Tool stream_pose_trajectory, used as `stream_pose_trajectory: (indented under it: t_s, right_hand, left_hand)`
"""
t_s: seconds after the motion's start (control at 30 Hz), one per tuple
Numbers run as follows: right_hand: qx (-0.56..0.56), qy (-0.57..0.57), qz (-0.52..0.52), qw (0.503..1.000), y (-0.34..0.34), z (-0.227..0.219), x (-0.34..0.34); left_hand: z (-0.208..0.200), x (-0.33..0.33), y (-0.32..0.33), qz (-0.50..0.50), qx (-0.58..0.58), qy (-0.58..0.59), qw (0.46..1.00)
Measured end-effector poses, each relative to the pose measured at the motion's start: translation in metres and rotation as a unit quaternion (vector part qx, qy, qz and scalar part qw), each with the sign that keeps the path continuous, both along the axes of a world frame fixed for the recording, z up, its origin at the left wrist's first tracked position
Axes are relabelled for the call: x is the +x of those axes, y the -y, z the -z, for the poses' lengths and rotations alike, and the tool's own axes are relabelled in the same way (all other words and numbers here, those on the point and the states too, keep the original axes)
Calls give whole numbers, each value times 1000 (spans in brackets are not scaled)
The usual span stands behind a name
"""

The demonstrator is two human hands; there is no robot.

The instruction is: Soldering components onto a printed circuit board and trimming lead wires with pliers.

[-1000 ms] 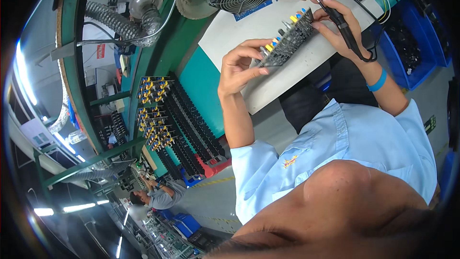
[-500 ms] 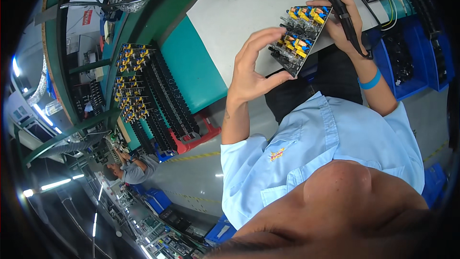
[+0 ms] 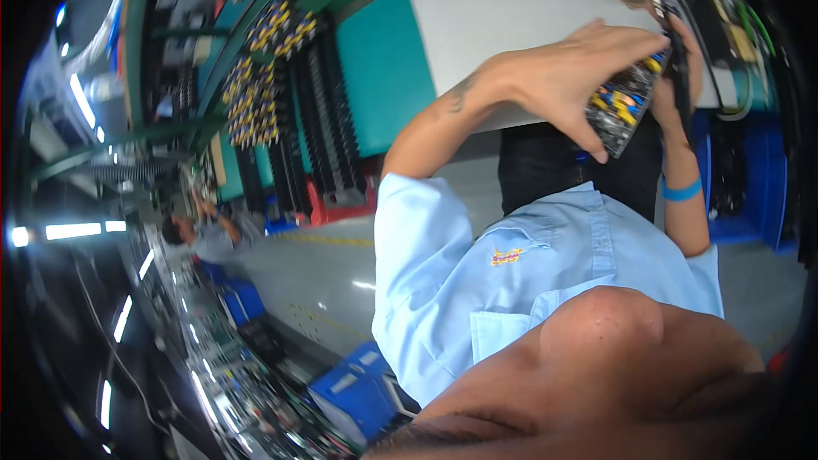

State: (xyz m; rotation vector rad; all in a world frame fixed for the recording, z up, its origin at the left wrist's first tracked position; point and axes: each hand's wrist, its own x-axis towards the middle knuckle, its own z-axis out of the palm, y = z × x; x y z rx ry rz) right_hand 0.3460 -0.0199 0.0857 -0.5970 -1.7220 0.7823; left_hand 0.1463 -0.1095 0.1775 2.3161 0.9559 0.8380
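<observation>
My left hand (image 3: 554,77) spans a circuit board (image 3: 620,102), its thumb at the near corner and its fingertips at the far corner. Yellow, blue and copper-coloured parts and clear and dark pieces crowd the board, which is tilted above the near edge of the worktop. Beside its right edge, my right hand (image 3: 692,55) is closed around a slim black tool (image 3: 679,77) with a metal end pointing away from me. Some right fingers are behind the tool and board, so their contact with the board is hidden.
A white sheet (image 3: 469,17) covers part of the green worktop (image 3: 388,77). Several populated boards (image 3: 254,102) stand at the left beside black slotted racks (image 3: 328,119) on a red base (image 3: 341,207). Blue bins (image 3: 771,179) sit at the right. A person (image 3: 217,234) works far left.
My left hand has swung over the board and closed across it from corner to corner. Board, tool and both hands now appear farther right, as the whole view has shifted.
</observation>
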Motion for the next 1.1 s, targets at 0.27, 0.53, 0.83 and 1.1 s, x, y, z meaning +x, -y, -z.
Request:
stream_pose_trajectory:
  t_s: [0.27, 0.53, 0.83, 1.1]
  right_hand:
    - [-69, 15, -32, 997, 79, -18, -25]
    - [-93, -15, -80, 992, 104, -32, -27]
    - [-56, -9, -73, 996, 120, -33, -21]
    - [-52, 17, -60, 997, 119, -8, -27]
  left_hand:
    - [-11, -24, 100, -84, 24, 89, 992]
    - [0, -60, 173, -179, 57, 370, 910]
    - [-32, -112, 298, -517, 184, 415, 726]
    - [-47, -256, 450, -746, 234, 182, 596]
